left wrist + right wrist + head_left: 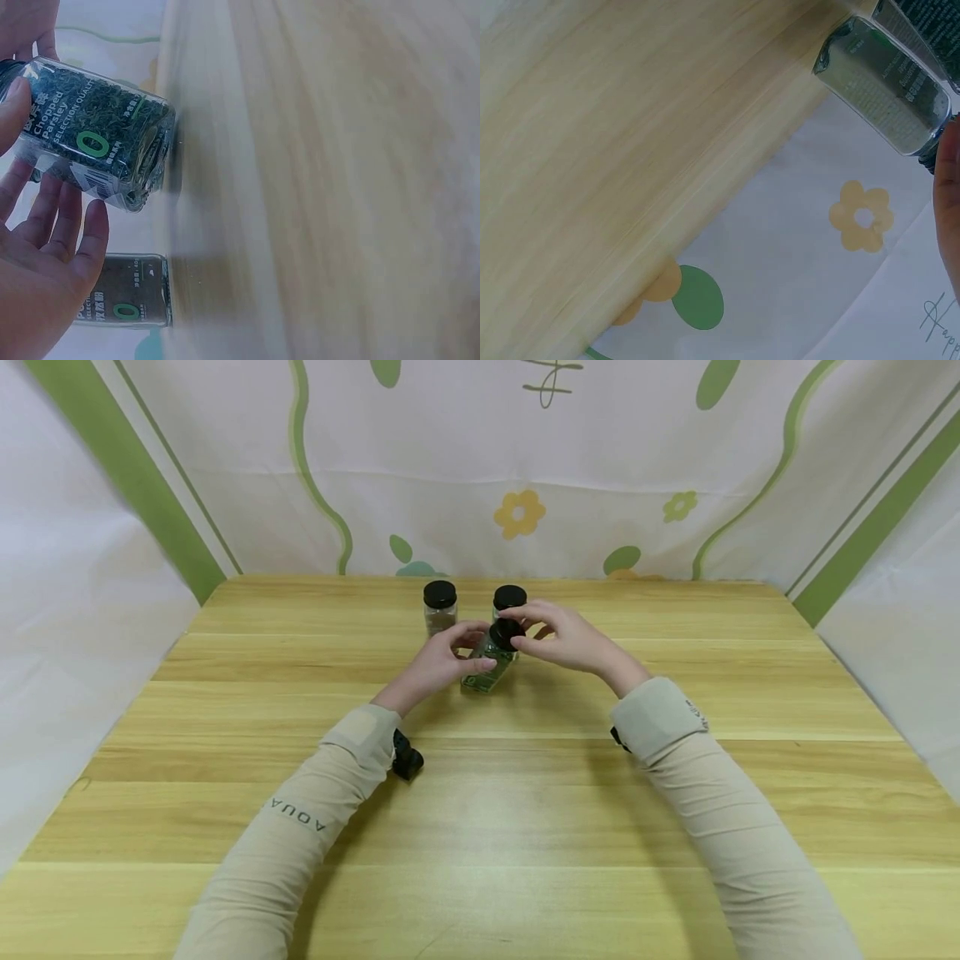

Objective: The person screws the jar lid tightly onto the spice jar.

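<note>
A clear jar of chopped parsley point(486, 670) with a black lid point(506, 633) tilts to the right over the table. My left hand point(442, 667) holds its body, thumb across the label and fingers on the opposite side. At the top, my right hand point(566, 639) has its thumb and fingers curled about the lid. In the left wrist view the parsley jar point(97, 127) shows its green flakes and label. Its dark side point(930, 34) enters the right wrist view at the upper corner, above part of my right hand point(949, 202).
Behind my left hand stands a black-lidded jar of brown powder point(440, 610). Another black-lidded jar point(510, 597) stands behind the parsley, partly hidden; its pale contents point(885, 86) show in the right wrist view. A patterned cloth point(450, 485) hangs along the back edge of the wooden table point(487, 827).
</note>
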Available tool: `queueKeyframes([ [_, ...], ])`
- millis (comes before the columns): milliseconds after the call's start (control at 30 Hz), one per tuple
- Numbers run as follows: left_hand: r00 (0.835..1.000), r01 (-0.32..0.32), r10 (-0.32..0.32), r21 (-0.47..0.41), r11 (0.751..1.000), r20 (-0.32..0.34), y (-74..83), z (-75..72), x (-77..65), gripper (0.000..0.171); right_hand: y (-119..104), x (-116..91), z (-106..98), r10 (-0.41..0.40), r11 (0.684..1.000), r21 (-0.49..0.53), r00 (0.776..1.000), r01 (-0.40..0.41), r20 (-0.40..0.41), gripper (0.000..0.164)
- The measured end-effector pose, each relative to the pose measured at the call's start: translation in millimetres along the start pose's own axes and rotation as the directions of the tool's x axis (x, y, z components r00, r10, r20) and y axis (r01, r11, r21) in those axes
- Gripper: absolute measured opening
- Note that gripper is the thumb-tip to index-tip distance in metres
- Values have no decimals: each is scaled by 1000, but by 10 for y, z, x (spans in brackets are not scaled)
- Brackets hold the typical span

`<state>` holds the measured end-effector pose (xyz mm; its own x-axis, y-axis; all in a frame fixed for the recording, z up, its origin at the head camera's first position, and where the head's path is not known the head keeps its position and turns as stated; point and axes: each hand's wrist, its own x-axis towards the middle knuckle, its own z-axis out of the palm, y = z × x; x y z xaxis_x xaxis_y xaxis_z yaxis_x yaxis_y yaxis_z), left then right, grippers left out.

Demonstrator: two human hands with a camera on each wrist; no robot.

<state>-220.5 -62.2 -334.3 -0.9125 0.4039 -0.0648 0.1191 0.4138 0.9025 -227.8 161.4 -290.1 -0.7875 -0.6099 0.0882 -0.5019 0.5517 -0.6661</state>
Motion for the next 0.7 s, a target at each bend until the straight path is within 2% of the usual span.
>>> queueKeyframes([
  [167,1000,-1,1,7,1000,2,-6,-8,3,59,-14,14,5,34,999,-3,999,-34,-27,43],
  [433,1000,0,0,6,1000,8,0,-7,11,59,-54,51,27,157,988,14,986,-157,-61,39],
  [533,1000,2,-2,15,1000,11,1,-10,11,59,-44,50,22,143,990,10,989,-143,-39,44],
  [700,1000,-1,1,23,1000,4,-1,-16,7,60,-16,19,-16,61,998,13,998,-61,17,50],
])
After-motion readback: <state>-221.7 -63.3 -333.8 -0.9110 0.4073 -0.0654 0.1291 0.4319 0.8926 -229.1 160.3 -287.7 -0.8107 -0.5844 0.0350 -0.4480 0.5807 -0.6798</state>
